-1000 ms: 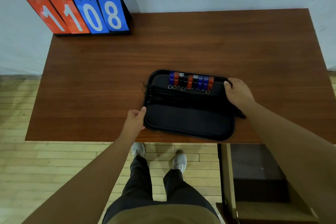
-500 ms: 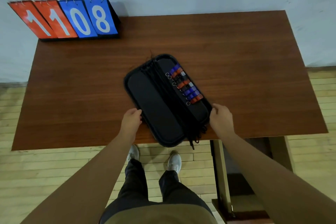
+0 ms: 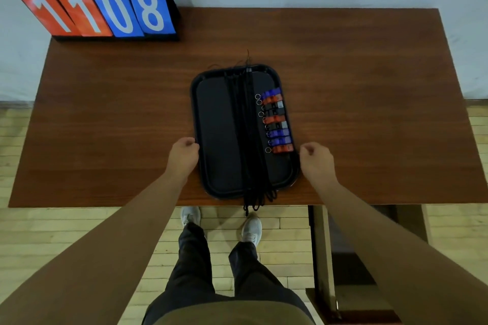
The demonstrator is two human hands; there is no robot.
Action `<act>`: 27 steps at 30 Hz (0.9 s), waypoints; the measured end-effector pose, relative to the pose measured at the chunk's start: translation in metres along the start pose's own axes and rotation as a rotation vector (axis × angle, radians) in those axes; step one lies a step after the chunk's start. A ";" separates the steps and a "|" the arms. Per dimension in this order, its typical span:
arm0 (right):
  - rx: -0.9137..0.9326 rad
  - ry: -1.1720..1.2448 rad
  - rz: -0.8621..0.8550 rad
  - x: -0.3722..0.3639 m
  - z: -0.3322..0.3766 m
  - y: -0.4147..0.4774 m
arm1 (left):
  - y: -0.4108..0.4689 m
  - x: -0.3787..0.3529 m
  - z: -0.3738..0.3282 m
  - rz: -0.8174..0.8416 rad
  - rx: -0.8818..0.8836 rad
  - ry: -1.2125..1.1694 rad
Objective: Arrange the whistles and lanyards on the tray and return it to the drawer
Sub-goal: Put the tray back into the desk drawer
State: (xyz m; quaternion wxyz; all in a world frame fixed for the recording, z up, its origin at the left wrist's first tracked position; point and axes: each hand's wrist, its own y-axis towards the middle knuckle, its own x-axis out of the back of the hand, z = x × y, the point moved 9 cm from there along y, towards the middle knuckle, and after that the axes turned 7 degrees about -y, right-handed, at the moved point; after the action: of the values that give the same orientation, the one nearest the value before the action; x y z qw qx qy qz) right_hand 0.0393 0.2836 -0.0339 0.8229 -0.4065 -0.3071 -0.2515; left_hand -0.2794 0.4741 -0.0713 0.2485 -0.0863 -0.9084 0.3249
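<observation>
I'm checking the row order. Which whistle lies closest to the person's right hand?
The orange plastic whistle at the near end of the row on the black tray, last after two blue ones, just beside the right hand.

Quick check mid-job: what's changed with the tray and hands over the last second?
The tray turned a quarter clockwise on the table: the whistles went from its far side to the right, and the lanyards now hang over the near edge. The left hand and right hand sit at its long rims; grip unclear. The scoreboard is unmoved, whistles still in a row.
</observation>
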 end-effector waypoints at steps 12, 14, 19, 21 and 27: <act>-0.067 0.227 0.107 -0.009 0.037 0.058 | 0.019 0.004 -0.003 -0.056 -0.059 0.045; -0.088 0.245 0.102 -0.009 0.035 0.059 | 0.018 0.004 -0.006 -0.066 -0.067 0.051; -0.093 0.291 0.102 0.005 0.042 0.057 | 0.009 0.005 -0.031 -0.103 -0.122 0.088; -0.086 0.306 0.095 0.014 0.045 0.054 | 0.003 0.008 -0.045 -0.119 -0.142 0.098; -0.043 0.367 0.087 0.050 0.064 0.035 | -0.014 0.018 -0.085 -0.114 -0.216 0.092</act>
State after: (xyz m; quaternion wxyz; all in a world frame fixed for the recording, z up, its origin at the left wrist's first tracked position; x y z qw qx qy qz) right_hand 0.0773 0.3471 0.0143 0.8664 -0.3843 -0.1286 -0.2918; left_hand -0.2522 0.5154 0.0013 0.2974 -0.0755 -0.9291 0.2063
